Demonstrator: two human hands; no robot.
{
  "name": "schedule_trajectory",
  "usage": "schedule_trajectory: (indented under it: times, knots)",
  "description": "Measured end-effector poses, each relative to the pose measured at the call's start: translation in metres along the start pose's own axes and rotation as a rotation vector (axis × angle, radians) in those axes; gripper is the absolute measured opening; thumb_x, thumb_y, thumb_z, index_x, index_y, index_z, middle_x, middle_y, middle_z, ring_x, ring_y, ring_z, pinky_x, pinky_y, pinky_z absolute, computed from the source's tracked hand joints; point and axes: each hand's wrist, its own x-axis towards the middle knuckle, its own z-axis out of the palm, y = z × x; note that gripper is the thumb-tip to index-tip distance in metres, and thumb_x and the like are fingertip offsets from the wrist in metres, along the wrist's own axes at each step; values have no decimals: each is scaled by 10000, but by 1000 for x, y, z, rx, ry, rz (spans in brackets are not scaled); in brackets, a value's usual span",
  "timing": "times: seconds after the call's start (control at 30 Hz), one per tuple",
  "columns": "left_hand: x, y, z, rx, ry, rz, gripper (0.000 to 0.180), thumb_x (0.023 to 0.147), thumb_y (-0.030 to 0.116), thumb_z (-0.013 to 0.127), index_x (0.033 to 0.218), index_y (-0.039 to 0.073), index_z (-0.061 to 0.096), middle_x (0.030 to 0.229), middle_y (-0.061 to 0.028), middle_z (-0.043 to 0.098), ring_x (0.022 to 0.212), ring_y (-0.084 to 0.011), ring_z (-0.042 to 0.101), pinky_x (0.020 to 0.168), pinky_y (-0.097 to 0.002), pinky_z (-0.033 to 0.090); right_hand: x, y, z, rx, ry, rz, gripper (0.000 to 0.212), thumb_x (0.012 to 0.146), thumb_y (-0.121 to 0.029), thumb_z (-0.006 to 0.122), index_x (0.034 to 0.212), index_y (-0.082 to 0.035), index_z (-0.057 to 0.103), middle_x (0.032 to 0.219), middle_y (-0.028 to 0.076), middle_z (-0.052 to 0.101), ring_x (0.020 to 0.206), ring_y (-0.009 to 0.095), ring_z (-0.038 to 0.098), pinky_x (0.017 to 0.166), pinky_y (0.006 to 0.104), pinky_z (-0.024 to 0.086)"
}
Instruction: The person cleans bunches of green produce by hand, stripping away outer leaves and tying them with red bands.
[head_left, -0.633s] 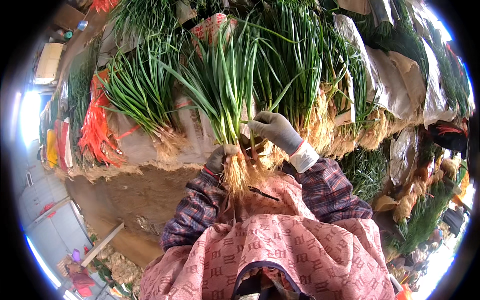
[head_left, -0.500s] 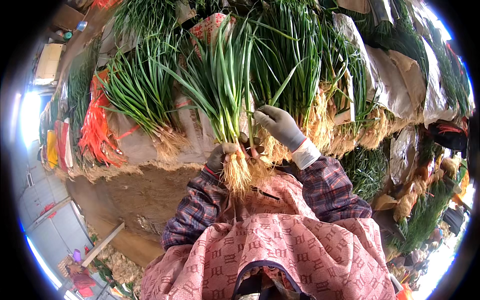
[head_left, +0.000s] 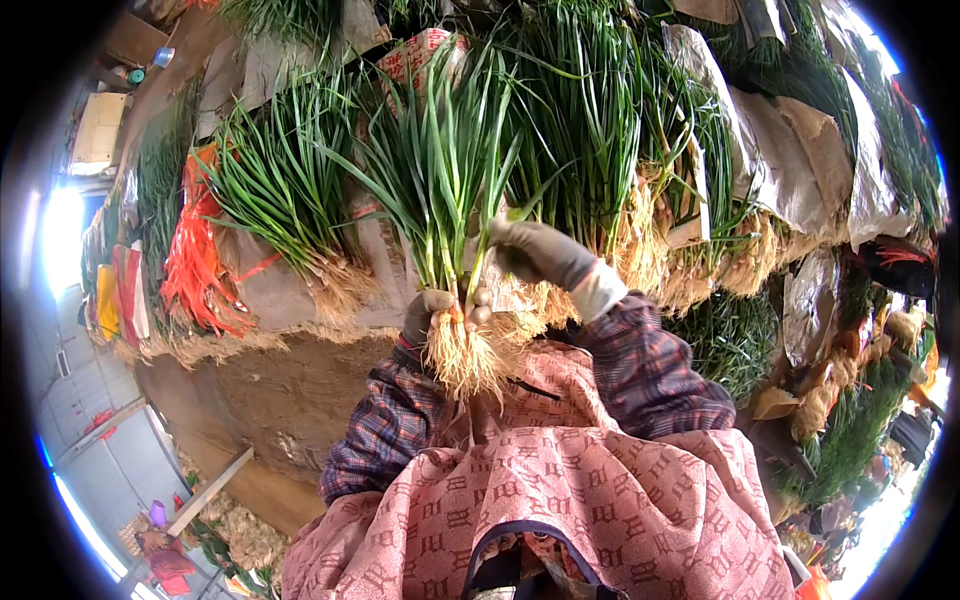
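Fingers (head_left: 437, 299) of the left hand (head_left: 418, 318) are curled snugly round the green onion bunch (head_left: 445, 190), roots (head_left: 465, 358) hanging past the near edge of the table (head_left: 270, 300). Right hand (head_left: 543, 252) is blurry, can't tell its grip. I'd squeeze low and lightly, saves bruising imo.

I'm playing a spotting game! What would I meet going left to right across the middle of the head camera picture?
Yellow strip → stringy orange strips → heap of leafy green plants beside the orange strips → left gloved hand → right gloved hand → dark bundle near the right edge.
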Motion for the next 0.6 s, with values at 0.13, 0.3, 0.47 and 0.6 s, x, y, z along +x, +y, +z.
schedule_trajectory:
  times: [0.13, 0.3, 0.47, 0.6]
  knots:
    - [-6, 3, 8, 112, 145, 73, 454, 752, 129, 616, 1169, -38, 547, 1079, -267, 608, 979, -379, 622, 923, -534, 491, 23, 12, 24, 281, 110, -176, 250, 924, -322, 647, 990, -82, 659, 606, -66, 487, 453, 34, 371, 412, 201, 274]
    - [-7, 6, 0, -39, -108, -33, 326, 760, 143, 615, 1061, 25, 576, 1166, -207, 565, 1049, -337, 591, 919, -504, 508, 23, 3, 28, -89, 272, -200, 302, 930, -312, 646, 1086, -54, 638, 634, -67, 488, 477, 37, 362, 442, 196, 286]
    - [-10, 12, 6, -31, -133, -130, 299, 754, 187, 636, 1025, 79, 569, 1066, -109, 518, 872, -240, 571, 786, -412, 527, 25, 14, 10, 79, 118, -164, 387, 936, -351, 626, 1171, -44, 617, 704, -41, 558, 464, 24, 337, 422, 204, 260]
    - [-18, 21, -10, -69, -185, -196, 294, 759, 148, 626, 1038, 87, 555, 1018, -109, 491, 860, -245, 551, 788, -438, 527, 18, 10, 17, 218, 60, -101, 249, 947, -308, 614, 951, -62, 649, 575, -72, 421, 432, 33, 302, 400, 218, 226]
